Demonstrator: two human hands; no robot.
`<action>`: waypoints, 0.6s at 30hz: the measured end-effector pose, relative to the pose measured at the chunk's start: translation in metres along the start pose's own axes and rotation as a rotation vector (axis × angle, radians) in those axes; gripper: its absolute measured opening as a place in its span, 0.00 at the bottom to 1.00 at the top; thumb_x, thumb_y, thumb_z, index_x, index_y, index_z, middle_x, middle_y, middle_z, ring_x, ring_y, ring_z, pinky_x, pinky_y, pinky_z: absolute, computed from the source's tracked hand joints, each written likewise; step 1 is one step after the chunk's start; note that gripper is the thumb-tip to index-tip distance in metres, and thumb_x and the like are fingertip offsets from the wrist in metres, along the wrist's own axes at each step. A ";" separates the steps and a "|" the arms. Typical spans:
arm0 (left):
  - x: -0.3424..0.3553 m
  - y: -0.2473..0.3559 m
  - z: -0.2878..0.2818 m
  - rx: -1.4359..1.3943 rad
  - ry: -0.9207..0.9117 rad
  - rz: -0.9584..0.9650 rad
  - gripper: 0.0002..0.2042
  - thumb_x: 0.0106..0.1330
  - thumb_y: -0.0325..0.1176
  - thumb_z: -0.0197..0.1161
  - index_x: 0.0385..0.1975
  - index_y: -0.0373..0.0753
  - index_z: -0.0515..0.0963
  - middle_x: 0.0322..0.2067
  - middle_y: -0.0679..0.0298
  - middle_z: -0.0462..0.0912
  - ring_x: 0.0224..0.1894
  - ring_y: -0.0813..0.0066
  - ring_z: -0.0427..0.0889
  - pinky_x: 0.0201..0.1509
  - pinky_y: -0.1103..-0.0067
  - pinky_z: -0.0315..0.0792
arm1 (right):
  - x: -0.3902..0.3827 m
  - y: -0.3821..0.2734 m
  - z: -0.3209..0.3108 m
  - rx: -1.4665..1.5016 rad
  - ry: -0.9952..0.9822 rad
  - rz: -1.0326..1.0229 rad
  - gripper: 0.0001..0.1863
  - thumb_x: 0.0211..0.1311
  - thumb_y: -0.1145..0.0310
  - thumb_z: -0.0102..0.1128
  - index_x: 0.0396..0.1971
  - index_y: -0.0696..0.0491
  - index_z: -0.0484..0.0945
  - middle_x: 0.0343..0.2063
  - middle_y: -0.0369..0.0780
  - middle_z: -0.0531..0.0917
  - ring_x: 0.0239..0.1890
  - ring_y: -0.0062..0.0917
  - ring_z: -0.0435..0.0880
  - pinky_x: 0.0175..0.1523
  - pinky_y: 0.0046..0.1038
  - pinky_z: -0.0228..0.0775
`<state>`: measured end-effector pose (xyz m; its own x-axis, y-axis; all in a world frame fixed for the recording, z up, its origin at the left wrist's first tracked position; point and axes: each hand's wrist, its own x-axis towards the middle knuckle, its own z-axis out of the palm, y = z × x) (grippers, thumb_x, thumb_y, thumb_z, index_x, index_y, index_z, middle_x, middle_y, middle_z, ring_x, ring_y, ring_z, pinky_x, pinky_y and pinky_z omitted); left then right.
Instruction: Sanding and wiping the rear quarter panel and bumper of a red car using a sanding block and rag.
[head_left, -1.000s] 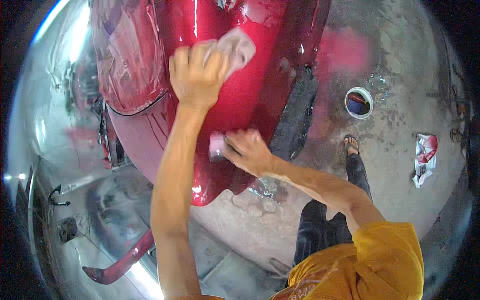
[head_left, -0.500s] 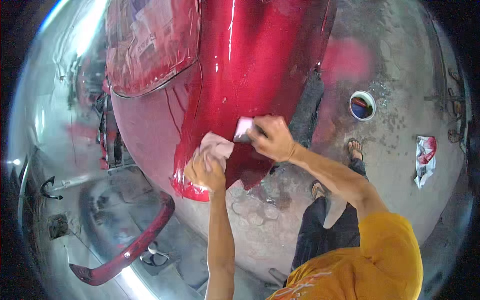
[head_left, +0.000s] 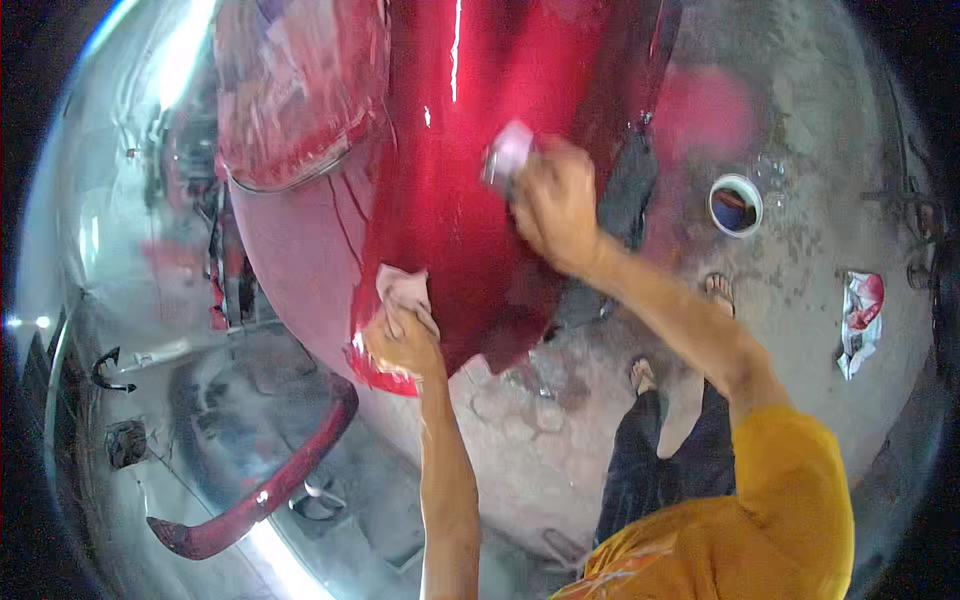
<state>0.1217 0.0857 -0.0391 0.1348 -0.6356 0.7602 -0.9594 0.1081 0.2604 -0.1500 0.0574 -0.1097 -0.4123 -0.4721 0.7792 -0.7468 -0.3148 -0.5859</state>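
A glossy red car body panel (head_left: 460, 200) fills the upper middle, beside a covered window area (head_left: 290, 80) with pink-stained wrapping. My left hand (head_left: 398, 340) grips a crumpled pale pink cloth (head_left: 400, 285) at the panel's lower left corner. My right hand (head_left: 558, 205) holds a small light pink and grey block (head_left: 508, 150) over the middle of the red panel, blurred by motion.
A white bucket (head_left: 735, 180) with dark contents stands on the wet concrete floor (head_left: 800, 270) at right, near a red-stained crumpled paper (head_left: 860, 320). A loose red curved trim piece (head_left: 300, 465) lies at lower left. My sandalled feet (head_left: 718, 288) show below the arms.
Since a second ago my left hand has come down to the panel's lower corner with the cloth. My right hand first moved right, then swung up the panel with the block in the last half second.
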 end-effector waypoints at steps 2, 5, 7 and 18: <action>0.011 0.015 0.001 0.049 0.018 0.057 0.09 0.64 0.33 0.74 0.30 0.34 0.84 0.30 0.53 0.86 0.36 0.49 0.84 0.42 0.59 0.78 | 0.073 0.023 0.014 -0.057 0.110 0.195 0.25 0.59 0.66 0.73 0.57 0.48 0.78 0.55 0.52 0.77 0.54 0.51 0.76 0.56 0.52 0.69; 0.028 0.019 0.014 0.061 0.080 0.199 0.13 0.65 0.39 0.73 0.35 0.32 0.86 0.34 0.50 0.87 0.40 0.47 0.85 0.48 0.58 0.78 | 0.088 -0.012 0.037 -0.056 0.082 0.142 0.23 0.61 0.65 0.71 0.57 0.45 0.80 0.53 0.51 0.79 0.54 0.49 0.77 0.55 0.51 0.71; 0.034 0.042 0.031 0.008 0.058 0.131 0.11 0.65 0.37 0.73 0.33 0.33 0.86 0.33 0.52 0.87 0.40 0.48 0.84 0.47 0.58 0.78 | 0.017 -0.033 0.040 0.004 -0.013 -0.071 0.18 0.61 0.65 0.70 0.52 0.45 0.83 0.51 0.50 0.80 0.52 0.47 0.80 0.50 0.50 0.72; 0.127 0.157 0.098 -0.112 0.056 0.621 0.15 0.60 0.45 0.81 0.32 0.43 0.85 0.33 0.63 0.87 0.40 0.58 0.85 0.47 0.63 0.77 | 0.048 -0.009 0.023 -0.031 0.068 0.324 0.25 0.60 0.69 0.72 0.59 0.52 0.79 0.56 0.57 0.75 0.54 0.52 0.75 0.55 0.54 0.67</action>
<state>-0.0364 -0.0529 0.0397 -0.4229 -0.3885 0.8186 -0.8318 0.5249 -0.1806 -0.1512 0.0184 -0.0717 -0.6642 -0.4868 0.5673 -0.5864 -0.1313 -0.7993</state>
